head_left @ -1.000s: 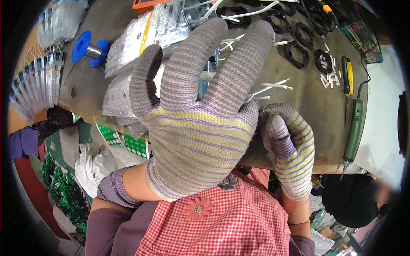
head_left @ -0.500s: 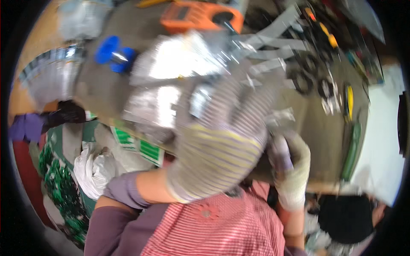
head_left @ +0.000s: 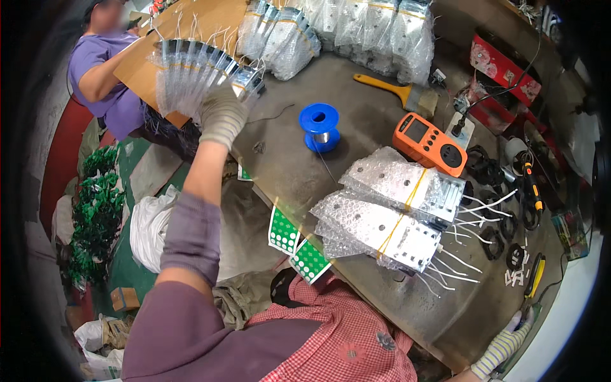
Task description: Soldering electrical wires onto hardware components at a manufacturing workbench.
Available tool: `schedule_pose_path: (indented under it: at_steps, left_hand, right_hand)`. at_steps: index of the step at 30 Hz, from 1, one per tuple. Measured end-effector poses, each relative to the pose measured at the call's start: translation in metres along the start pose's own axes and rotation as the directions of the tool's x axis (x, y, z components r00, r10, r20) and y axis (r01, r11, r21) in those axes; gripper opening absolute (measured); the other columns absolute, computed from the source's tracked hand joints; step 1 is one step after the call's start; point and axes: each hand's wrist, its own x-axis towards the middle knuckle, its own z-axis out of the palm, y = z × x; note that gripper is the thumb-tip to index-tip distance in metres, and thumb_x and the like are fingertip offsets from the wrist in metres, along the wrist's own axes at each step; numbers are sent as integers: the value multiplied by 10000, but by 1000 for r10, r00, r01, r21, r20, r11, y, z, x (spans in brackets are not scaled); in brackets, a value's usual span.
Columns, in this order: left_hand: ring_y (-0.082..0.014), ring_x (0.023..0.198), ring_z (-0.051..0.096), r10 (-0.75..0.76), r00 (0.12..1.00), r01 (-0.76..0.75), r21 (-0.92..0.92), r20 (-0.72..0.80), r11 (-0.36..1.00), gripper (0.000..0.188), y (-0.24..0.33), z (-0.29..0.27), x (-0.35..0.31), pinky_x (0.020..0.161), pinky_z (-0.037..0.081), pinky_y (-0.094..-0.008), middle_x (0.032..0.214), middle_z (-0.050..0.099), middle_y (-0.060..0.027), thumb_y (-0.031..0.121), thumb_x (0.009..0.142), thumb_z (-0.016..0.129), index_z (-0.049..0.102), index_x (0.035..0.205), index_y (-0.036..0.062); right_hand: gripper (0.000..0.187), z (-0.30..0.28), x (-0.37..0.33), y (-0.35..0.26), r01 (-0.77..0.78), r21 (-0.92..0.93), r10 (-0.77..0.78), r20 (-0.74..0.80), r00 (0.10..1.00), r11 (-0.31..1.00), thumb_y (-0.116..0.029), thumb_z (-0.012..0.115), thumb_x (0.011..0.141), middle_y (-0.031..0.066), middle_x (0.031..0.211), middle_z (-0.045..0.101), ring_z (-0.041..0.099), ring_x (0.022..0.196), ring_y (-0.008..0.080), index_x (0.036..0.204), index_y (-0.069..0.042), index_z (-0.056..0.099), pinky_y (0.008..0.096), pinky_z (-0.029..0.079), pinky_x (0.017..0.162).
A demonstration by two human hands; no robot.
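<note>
Bubble wrap (head_left: 350, 217) glares; dark edges bend; left hand (head_left: 223, 119) perhaps blurred.

The left hand (head_left: 224, 120) and right hand (head_left: 507, 344) wear pale gloves striped in yellow and grey; the apron (head_left: 347, 318) is red-and-white gingham, the sleeve (head_left: 181, 321) dull mauve. Metal parts (head_left: 407, 243) gleam silver under yellow bands (head_left: 391, 235) — the meter (head_left: 430, 145) is orange, the spool (head_left: 320, 132) bright blue, the sticker sheets (head_left: 310, 260) green with white dots.
</note>
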Motion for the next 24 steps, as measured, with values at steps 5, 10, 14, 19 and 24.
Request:
schedule_pose_path:
  at_steps: [5, 10, 14, 19, 24]
  left_hand:
    - [-379, 1047, 634, 74, 982, -52, 127, -175, 991, 723, -41, 79, 43, 878, 506, -460, 1093, 653, -257, 645, 777, 626, 636, 1144, 22]
    - [-439, 1112, 581, 66, 998, -66, 13, 24, 998, 830, -65, 87, 53, 905, 480, -493, 1208, 603, -275, 566, 733, 725, 511, 1299, -3]
    - [-440, 1108, 578, 123, 990, -133, -145, -75, 981, 798, -57, 76, 37, 915, 470, -483, 1196, 611, -267, 475, 720, 777, 508, 1282, -24]
    - [-335, 1075, 613, 216, 938, -342, -612, -273, 713, 684, -46, 26, -36, 878, 493, -397, 1192, 629, -201, 346, 819, 728, 474, 1319, -46]
    - [-228, 1001, 603, 401, 914, -43, -965, 67, 259, 547, 10, -60, -176, 846, 499, -338, 1149, 615, -129, 272, 903, 636, 483, 1342, -15]
  right_hand:
    - [388, 14, -4, 25, 109, -172, -115, -28, 993, 979, -202, 530, 963, 221, 1255, 595, 565, 1156, 338, 1278, 23, 548, 400, 421, 1011]
    - [367, 22, -5, -7, 94, -232, -117, -88, 989, 968, -194, 569, 929, 207, 1205, 620, 591, 1095, 361, 1239, 3, 586, 420, 458, 954]
    - [344, 20, -10, -6, 71, -198, -99, -135, 986, 978, -146, 595, 904, 208, 1155, 627, 602, 1049, 352, 1223, -16, 600, 420, 471, 921]
    - [338, 17, -17, -11, 133, -235, -168, -137, 976, 963, -82, 633, 860, 194, 1085, 627, 606, 964, 364, 1193, -30, 607, 435, 487, 863]
    - [363, 23, -14, -5, 174, -262, -217, -146, 965, 949, -81, 661, 844, 186, 1048, 627, 610, 933, 351, 1198, -34, 601, 434, 497, 823]
